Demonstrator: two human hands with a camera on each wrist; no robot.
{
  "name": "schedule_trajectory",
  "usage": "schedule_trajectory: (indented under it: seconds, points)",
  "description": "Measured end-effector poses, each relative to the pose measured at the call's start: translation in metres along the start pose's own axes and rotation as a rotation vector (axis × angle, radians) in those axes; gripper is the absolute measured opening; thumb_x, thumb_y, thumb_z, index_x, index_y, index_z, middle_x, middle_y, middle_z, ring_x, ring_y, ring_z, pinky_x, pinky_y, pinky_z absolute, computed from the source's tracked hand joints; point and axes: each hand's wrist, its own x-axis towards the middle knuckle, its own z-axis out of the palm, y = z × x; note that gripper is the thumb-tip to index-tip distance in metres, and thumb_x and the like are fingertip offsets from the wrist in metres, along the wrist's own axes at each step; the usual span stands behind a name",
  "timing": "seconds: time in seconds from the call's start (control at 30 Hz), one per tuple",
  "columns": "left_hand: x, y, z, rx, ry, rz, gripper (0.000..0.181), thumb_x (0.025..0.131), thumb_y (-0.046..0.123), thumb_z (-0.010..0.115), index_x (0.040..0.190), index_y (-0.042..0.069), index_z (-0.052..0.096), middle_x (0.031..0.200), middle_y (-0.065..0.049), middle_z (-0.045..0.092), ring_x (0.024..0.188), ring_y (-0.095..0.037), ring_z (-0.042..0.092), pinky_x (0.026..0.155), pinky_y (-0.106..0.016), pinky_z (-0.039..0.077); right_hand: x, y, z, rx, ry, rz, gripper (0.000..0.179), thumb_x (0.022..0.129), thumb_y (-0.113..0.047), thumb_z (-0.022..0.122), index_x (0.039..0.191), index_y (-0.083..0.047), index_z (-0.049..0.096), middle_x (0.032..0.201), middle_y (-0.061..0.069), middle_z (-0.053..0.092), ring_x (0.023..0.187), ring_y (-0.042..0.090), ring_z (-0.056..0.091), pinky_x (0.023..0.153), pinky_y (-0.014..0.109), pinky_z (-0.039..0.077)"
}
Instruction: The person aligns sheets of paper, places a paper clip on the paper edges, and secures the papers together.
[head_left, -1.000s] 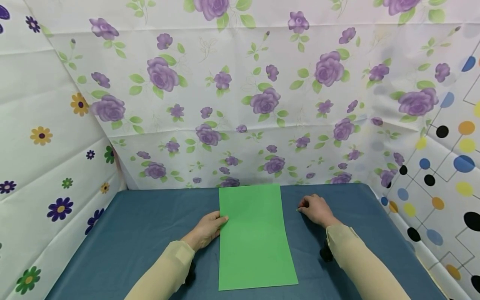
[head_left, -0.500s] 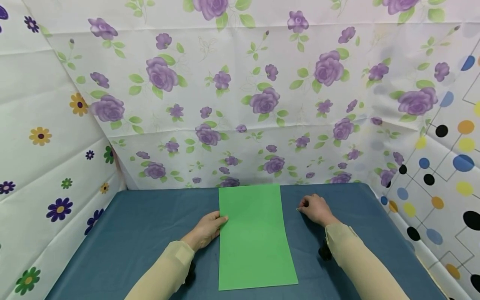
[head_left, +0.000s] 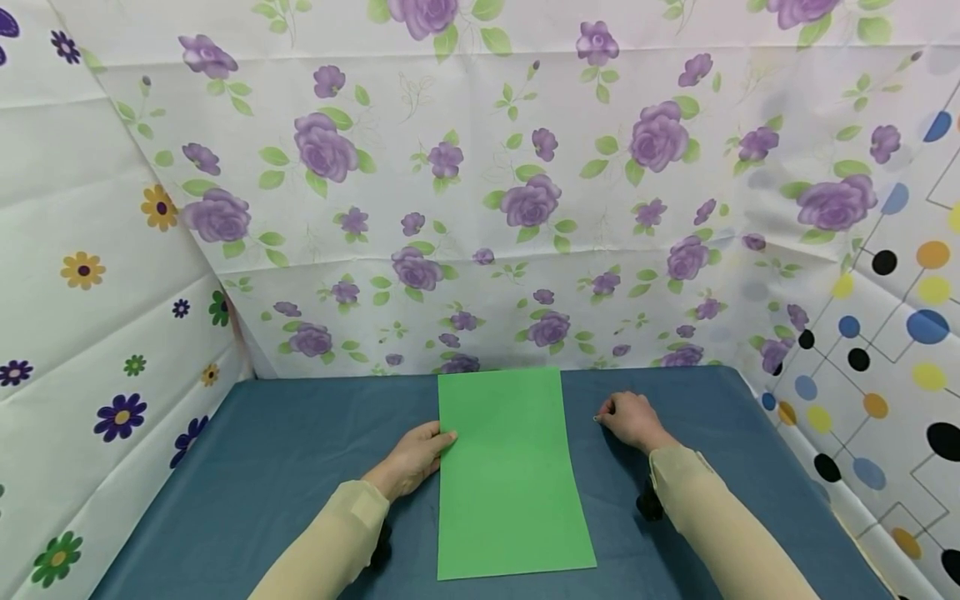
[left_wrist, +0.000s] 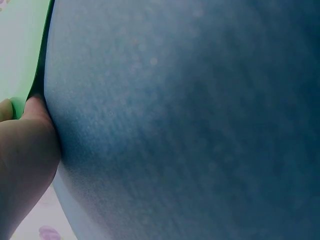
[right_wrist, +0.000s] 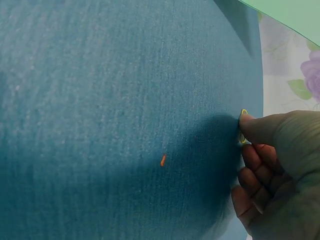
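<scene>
Fingers of your left hand (head_left: 411, 457) pinch the green paper sheet (head_left: 506, 479) by its left edge, thumb on top, over the blue tabletop (head_left: 307, 442); those of your right hand (head_left: 632, 420) pinch what looks like a yellow paper clip (right_wrist: 244, 110), to the sheet's right and apart from it. Expect the sheet to be light, fairly stiff but easily creased, so hold its edge gently. The clip is probably nearly weightless and easily dropped; grip its middle firmly.
</scene>
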Motion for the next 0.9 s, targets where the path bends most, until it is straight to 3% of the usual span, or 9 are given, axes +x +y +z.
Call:
schedule_trajectory:
  seconds: [0.2,0.53,0.67,0.9]
  points:
    - [0.003,-0.002,0.0,-0.001,0.019,0.001,0.042,0.111,0.017,0.049,0.147,-0.006,0.046,0.134,-0.019,0.061,0.114,-0.027,0.065,0.095,-0.04,0.056,0.0,0.0,0.003,0.067,-0.021,0.026,0.011,0.102,-0.014,0.066,0.105,-0.003,0.067,0.101,0.009,0.067,0.085,0.023,0.062,0.078,0.045,0.054]
    - [0.003,-0.002,-0.001,0.01,0.038,-0.017,0.043,0.111,0.018,0.049,0.148,-0.004,0.046,0.135,-0.017,0.06,0.114,-0.024,0.065,0.096,-0.04,0.055,-0.006,-0.001,0.005,0.182,-0.02,0.01,0.013,0.106,-0.013,0.059,0.108,-0.001,0.065,0.102,0.01,0.065,0.079,0.021,0.057,0.069,0.038,0.048]
    - [0.003,-0.003,-0.002,0.018,0.037,-0.016,0.044,0.111,0.019,0.049,0.148,-0.005,0.045,0.135,-0.016,0.06,0.114,-0.022,0.064,0.098,-0.04,0.054,-0.009,0.0,0.004,0.255,0.021,0.024,0.016,0.108,-0.015,0.055,0.111,-0.001,0.061,0.105,0.012,0.062,0.082,0.022,0.056,0.068,0.037,0.047]
    - [0.004,-0.004,-0.001,0.013,0.029,-0.004,0.044,0.111,0.018,0.048,0.148,-0.005,0.045,0.136,-0.017,0.059,0.116,-0.024,0.064,0.098,-0.04,0.054,-0.014,0.003,-0.001,0.391,0.091,0.027,0.022,0.106,-0.016,0.059,0.116,0.001,0.069,0.108,0.014,0.068,0.089,0.026,0.063,0.071,0.038,0.052]
